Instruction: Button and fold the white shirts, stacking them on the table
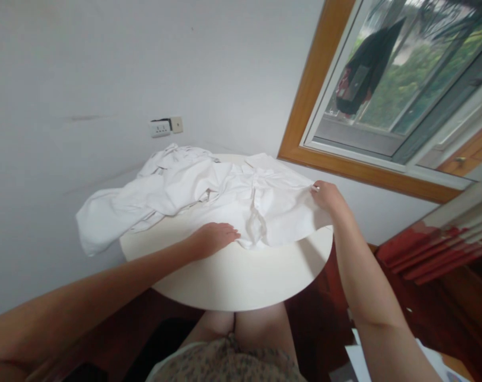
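Observation:
A rumpled white garment (pixel 280 204) is spread over a round white table (pixel 233 281). Its left part lies bunched in thick folds and hangs past the table's left edge; the right part is flatter. At the near edge of the cloth, my left hand (pixel 212 239) rests palm down with fingers stretched out, its fingertips touching the fabric. My right hand (pixel 326 195) pinches the garment's right edge between thumb and fingers and holds it slightly off the tabletop. Whether the garment is a shirt or a coat I cannot tell.
Behind the table is a grey-white wall with a power socket (pixel 160 128). A wood-framed window (pixel 316 69) is at the upper right, with a red and white curtain (pixel 419 249) below it. Papers (pixel 358 361) lie low at the right, near my right arm.

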### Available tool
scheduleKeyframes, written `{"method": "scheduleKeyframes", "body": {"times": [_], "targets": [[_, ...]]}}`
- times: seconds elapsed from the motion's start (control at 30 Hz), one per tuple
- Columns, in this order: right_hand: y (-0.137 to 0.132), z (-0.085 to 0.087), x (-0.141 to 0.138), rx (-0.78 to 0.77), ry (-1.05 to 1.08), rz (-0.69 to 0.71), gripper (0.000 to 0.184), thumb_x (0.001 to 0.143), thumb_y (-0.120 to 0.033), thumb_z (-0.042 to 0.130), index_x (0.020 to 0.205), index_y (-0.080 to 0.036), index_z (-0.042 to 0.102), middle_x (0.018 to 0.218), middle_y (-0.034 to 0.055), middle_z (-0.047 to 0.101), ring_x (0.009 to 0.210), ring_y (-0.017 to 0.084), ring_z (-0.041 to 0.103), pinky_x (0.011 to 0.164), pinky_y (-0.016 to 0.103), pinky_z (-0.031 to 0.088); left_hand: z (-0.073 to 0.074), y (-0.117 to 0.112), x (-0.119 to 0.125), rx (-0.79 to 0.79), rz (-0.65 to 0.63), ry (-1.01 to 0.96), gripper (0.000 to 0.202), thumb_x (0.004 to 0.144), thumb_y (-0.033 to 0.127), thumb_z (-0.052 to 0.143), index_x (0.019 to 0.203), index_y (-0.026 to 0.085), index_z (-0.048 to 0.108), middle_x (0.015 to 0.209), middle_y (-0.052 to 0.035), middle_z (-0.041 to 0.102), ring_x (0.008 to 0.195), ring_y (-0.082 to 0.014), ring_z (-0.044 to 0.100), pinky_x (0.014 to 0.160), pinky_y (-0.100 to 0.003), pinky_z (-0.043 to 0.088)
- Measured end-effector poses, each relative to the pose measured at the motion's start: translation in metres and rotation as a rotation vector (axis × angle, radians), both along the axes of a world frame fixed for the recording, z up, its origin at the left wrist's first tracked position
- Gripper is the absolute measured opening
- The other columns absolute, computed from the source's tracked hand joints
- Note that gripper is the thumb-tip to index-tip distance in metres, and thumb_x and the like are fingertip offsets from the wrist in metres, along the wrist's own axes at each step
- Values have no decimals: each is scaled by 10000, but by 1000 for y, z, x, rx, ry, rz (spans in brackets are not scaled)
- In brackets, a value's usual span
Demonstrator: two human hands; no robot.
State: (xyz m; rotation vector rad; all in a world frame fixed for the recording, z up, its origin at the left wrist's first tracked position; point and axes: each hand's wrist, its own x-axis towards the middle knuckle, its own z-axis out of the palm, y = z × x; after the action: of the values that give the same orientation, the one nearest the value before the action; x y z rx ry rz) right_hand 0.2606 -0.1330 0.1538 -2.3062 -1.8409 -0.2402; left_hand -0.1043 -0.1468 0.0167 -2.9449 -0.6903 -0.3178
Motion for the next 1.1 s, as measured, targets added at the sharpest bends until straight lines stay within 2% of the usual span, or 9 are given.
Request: {"method": "scheduleKeyframes", "body": {"times": [0.13,0.23,0.3,0.4,0.57,0.7,0.93,1.03,1.1], "targets": [[-16,-5,4,-73,-51,30,330,843,-199,524,1143,-144,650,1089,164,682,1019,260,626,800,303,446,35,-10,-18,-34,-63,-72,317,948,216,405,1157,227,643,1269,-74,620,1206,-218,536,1037,-393,411],[-33,-16,-7,-133,-143,16,358,816,-177,551,1166,-148,620,1052,176,675,966,280,631,755,332,449,58,-24,-30,-192,-113,-162,261,922,289,477,1067,265,693,1250,-51,632,1185,-216,547,1042,-374,403],[-45,-23,-22,-53,-225,21,385,827,-187,553,1210,-153,579,1075,190,652,979,293,613,751,347,439,64,-34,-32,-328,-143,-183,220,900,339,522,968,284,724,1170,-35,670,1100,-200,595,984,-332,443],[-62,-31,-54,1,-176,206,271,881,-263,523,1119,-176,620,1066,156,653,969,261,599,749,318,415,60,-41,-23,-427,-207,-156,231,902,367,525,873,269,732,1081,-44,699,1037,-193,617,943,-321,457],[-84,-57,-101,-441,199,565,440,929,-518,419,775,-184,663,747,63,669,655,166,571,578,252,343,39,-34,10,-343,-203,-176,358,947,329,431,1251,213,582,1236,-96,631,1179,-212,536,1037,-367,394],[-89,-77,-105,-470,245,644,302,899,-378,503,714,-169,618,677,26,613,603,131,497,559,239,301,25,-35,24,-324,-211,-171,471,943,349,440,1388,193,448,1399,-124,508,1315,-235,430,1113,-391,319],[-83,-53,-86,-392,589,777,339,892,-381,462,625,-176,501,562,-58,381,554,90,366,543,218,290,19,-59,21,-369,-263,-97,535,910,439,492,1426,332,400,1552,-64,281,1426,-290,253,1166,-507,170],[-90,-53,-95,-410,671,834,365,904,-417,457,651,-170,549,596,-44,453,580,95,421,567,217,338,20,-77,21,-379,-259,-87,524,903,460,501,1408,343,424,1526,-66,341,1413,-301,281,1160,-538,154],[-95,-57,-99,-595,685,961,368,910,-446,465,737,-167,633,681,-16,577,649,110,513,628,225,404,21,-89,19,-384,-263,-114,471,904,440,505,1363,334,484,1465,-71,442,1383,-290,342,1162,-527,165]]}}
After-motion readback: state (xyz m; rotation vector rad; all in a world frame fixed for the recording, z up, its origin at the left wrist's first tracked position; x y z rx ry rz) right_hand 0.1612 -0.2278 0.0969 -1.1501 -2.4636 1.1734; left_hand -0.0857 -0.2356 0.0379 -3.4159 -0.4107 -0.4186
